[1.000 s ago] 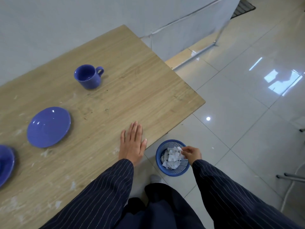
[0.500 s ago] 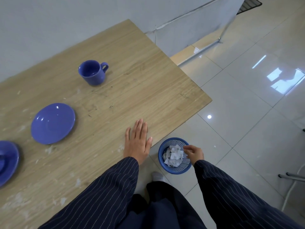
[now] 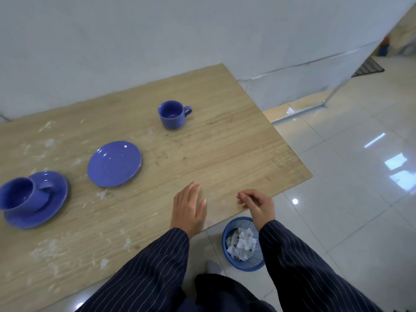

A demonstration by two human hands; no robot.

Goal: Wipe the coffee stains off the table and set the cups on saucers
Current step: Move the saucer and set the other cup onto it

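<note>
A blue cup (image 3: 172, 114) stands alone on the wooden table (image 3: 225, 143), handle to the right. An empty blue saucer (image 3: 114, 163) lies nearer me, to its left. At the far left a second blue cup (image 3: 20, 194) sits tilted on another saucer (image 3: 53, 203). My left hand (image 3: 189, 208) rests flat on the table near the front edge, fingers together. My right hand (image 3: 257, 204) hovers over the table's edge with fingers loosely curled and nothing in it.
A blue mesh bin (image 3: 243, 244) with crumpled white tissues stands on the tiled floor below my right hand. A white wall runs behind the table. Pale worn patches mark the table's left and front.
My right hand rose from the bin to the table's edge, empty. The view swung left and up, bringing the cup on its saucer into sight. My left hand stayed flat.
</note>
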